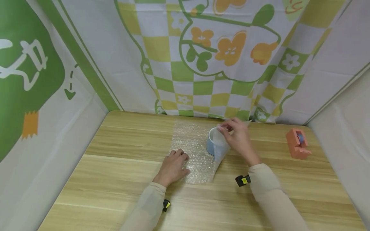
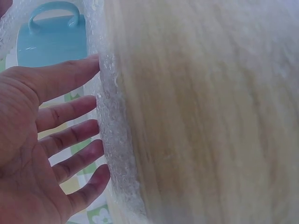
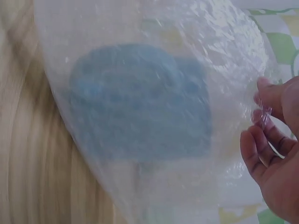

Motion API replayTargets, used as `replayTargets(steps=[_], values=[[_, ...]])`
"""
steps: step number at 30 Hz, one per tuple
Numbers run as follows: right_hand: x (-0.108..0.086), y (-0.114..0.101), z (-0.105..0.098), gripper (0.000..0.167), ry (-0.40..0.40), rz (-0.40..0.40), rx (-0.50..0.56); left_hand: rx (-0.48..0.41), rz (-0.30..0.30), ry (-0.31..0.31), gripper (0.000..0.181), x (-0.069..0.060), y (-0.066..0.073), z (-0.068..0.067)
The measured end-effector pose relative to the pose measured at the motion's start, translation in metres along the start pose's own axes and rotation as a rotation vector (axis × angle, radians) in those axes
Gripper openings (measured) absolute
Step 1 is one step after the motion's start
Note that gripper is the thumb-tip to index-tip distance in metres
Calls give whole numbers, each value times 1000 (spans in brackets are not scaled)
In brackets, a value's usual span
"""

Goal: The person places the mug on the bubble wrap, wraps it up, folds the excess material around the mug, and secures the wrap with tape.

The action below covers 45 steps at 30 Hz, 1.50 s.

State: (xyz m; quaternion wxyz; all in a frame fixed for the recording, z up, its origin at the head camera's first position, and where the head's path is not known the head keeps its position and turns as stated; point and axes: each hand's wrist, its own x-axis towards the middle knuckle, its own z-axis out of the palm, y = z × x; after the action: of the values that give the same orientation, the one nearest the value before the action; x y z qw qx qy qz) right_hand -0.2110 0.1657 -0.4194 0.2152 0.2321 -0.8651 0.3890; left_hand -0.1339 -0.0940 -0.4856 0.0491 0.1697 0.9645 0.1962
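A clear sheet of bubble wrap (image 1: 192,144) lies on the wooden table, with a blue mug (image 1: 210,146) standing on its right part. My right hand (image 1: 238,136) pinches the sheet's right side between thumb and fingers and holds it lifted over the mug. Through the raised wrap the mug (image 3: 140,102) and its handle show blurred in the right wrist view. My left hand (image 1: 173,166) rests on the wrap's near left part, fingertips touching it with the fingers spread. In the left wrist view, the mug's handle (image 2: 53,14) appears beyond the left thumb.
An orange tape dispenser (image 1: 297,144) with a blue roll stands at the table's right side. Behind the wooden table (image 1: 121,141) hangs a checkered flower-print curtain (image 1: 208,64), close to its back edge. White and green cloth walls stand at both sides.
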Motion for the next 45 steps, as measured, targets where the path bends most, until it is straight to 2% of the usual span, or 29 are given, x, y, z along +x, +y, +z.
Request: replayTargets(steps=[12,23,45], values=[[2,1,25,13,-4,64,-119,2,3,10,45,0,1,1],[2,2,35,13,-20,116,-240,11,7,19,46,-1,0,3],[6,2,40,12,-32,111,-258,5,7,17,45,-2,-1,2]])
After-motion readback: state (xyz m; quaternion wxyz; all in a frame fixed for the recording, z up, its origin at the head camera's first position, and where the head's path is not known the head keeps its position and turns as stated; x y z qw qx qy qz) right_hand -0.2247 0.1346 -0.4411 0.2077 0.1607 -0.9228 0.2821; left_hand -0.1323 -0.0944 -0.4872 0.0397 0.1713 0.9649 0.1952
